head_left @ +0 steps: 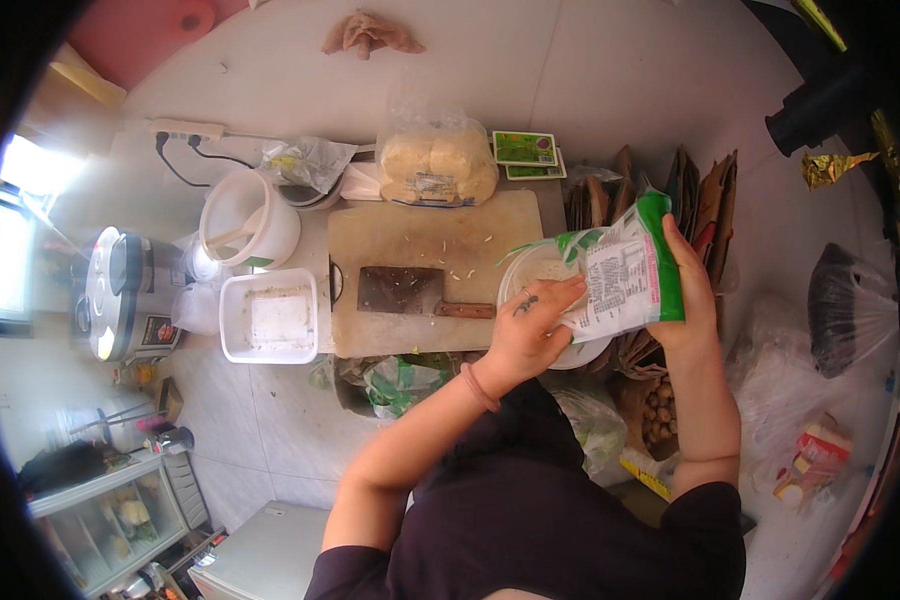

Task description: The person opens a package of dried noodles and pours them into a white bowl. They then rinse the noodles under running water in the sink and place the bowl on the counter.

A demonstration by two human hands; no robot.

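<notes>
My right hand (686, 289) grips the green end of a white and green plastic food bag (621, 281) bearing print. The bag is tilted over a round white tub (525, 270), whose contents look pale. At the bag's lower left end is my left hand (536, 322), its fingers on the bag's edge; a bracelet is on that wrist. To the left, a cleaver (401, 290) with a wooden handle lies flat on a cutting board (435, 232) among small pale scraps. The bag and my left hand hide part of the tub.
Left of the board stand a rectangular white plastic container (270, 356) and a white bucket (270, 225) with a spoon-like tool inside. Behind the board sit a bag of pale round food (439, 161) and green packages (525, 148). Folded cardboard (709, 202) stands at the right.
</notes>
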